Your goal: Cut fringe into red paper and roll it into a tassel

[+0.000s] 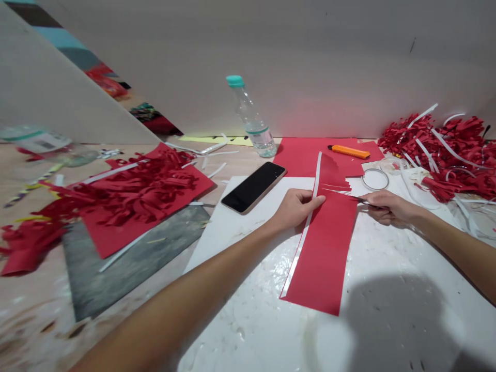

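A long red paper strip (325,253) with a white band along its left edge lies over the white board, its far part slit into a narrow fringe on the right side. My left hand (298,209) pinches the strip's left edge, thumb on top and fingers underneath. In my right hand (393,208) is a pair of dark scissors (364,201), held at the strip's right edge just below the fringe. The scissors' handles are mostly covered by my fingers.
A black phone (253,187), a plastic bottle (256,121) and an orange utility knife (349,151) sit beyond my hands. Fringed red paper lies piled on the left (143,191) and right (461,150). The white board (248,320) spans the front; a wall (310,67) rises behind.
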Tool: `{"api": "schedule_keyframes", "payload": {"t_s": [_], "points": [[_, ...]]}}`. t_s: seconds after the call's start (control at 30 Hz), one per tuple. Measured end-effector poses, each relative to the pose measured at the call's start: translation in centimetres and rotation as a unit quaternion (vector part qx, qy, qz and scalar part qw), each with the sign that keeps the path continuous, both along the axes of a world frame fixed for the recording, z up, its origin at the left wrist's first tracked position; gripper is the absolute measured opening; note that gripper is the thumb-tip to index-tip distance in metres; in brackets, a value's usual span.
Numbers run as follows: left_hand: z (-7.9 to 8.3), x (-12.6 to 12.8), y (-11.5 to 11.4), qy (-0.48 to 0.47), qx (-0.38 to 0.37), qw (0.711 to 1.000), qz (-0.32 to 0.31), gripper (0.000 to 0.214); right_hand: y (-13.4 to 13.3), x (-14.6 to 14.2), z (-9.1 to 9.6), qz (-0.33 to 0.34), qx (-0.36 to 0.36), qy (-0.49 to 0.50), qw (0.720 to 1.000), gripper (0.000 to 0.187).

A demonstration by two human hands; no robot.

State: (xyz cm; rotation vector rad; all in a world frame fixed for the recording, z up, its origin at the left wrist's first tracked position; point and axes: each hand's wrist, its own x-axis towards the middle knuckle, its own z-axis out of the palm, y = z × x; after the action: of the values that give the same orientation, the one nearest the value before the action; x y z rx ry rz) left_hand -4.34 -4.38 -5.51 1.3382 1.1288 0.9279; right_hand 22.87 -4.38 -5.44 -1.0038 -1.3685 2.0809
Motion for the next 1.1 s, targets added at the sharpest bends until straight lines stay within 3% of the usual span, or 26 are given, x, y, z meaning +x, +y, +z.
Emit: {"api": "schedule_keyframes", "payload": {"t_s": [0.23, 0.5, 0.77, 1.1], "points": [[0.0, 0.04, 0.06, 0.017, 0.019, 1.0, 0.002, 0.038, -0.14, -0.26, -0.08, -0.005, 0.007, -0.023, 1.0, 0.042], [-0.88, -0.55, 0.69, 0.069, 0.056, 0.996, -0.017, 0.041, -0.37, -0.64, 0.16, 0.0, 0.031, -0.026, 0.999, 0.028], [-0.23, 0.0, 0.13, 0.022, 0.008, 1.0, -0.001, 0.04, -0.32, -0.68, 0.19, 0.007, 0.046, -0.029, 0.999, 0.029], [-0.13, -0.1, 0.24, 0.028, 0.025, 0.999, -0.009, 0.04, -0.42, -0.79, 0.28, 0.004, 0.047, -0.033, 0.998, 0.026]]}}
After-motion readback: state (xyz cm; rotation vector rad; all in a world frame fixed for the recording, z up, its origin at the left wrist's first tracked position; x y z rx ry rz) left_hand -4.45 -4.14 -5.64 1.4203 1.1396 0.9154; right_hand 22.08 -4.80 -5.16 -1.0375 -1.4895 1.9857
